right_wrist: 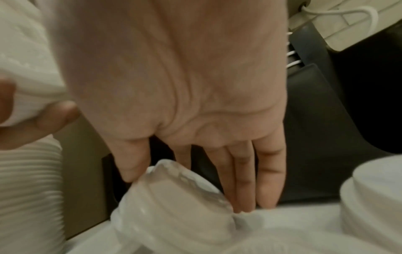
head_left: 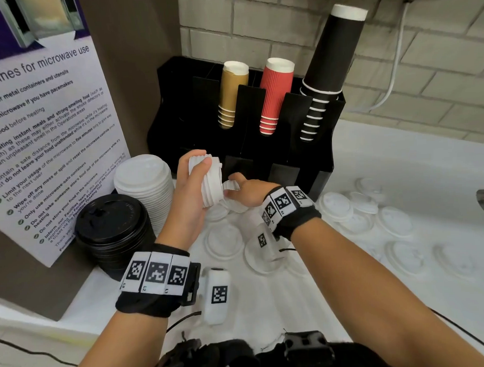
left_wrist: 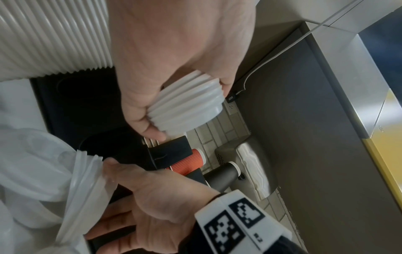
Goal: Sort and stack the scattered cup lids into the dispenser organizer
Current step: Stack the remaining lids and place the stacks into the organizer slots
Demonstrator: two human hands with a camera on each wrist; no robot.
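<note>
Left hand (head_left: pixel 190 190) gripping lids (head_left: pixel 208 181), right hand (head_left: pixel 246 192) (blurred) perhaps pinching

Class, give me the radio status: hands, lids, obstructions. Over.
Left hand grips small lid stack. Right hand pinches a few clear lids off the counter. Loose lids scattered at right. Nothing blocking the organizer.

A wall of pale grey painted brick (head_left: pixel 298 22) rises behind a white counter top (head_left: pixel 399 161); a brown panel (head_left: pixel 137 49) at left carries a printed microwave-use poster (head_left: pixel 47 129), white cable (head_left: pixel 396 65) hanging at right
</note>
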